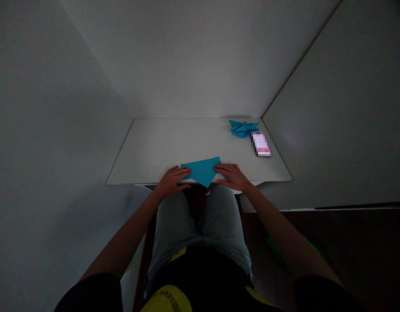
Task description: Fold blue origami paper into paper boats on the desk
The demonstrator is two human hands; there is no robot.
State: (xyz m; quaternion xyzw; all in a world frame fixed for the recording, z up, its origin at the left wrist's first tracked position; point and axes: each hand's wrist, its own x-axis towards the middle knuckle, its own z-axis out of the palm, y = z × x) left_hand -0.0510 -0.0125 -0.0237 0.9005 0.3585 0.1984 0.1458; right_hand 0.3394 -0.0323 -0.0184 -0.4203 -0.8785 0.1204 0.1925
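Observation:
A blue sheet of folded paper (202,170) lies at the front edge of the white table, its lower point sticking out past the edge. Flat on its left end rests my left hand (173,178), fingers stretched out over the paper and thumb apart below. My right hand (231,175) lies on the right end with its fingertips on the paper and its thumb spread toward me. Neither hand grips the sheet. Whatever layers are folded underneath cannot be made out.
At the back right of the white table (154,147) sits a folded blue paper figure (243,128) with pointed ends. Just in front of it lies a phone (261,144) with a lit, blurred screen. Walls enclose the table at the back and both sides.

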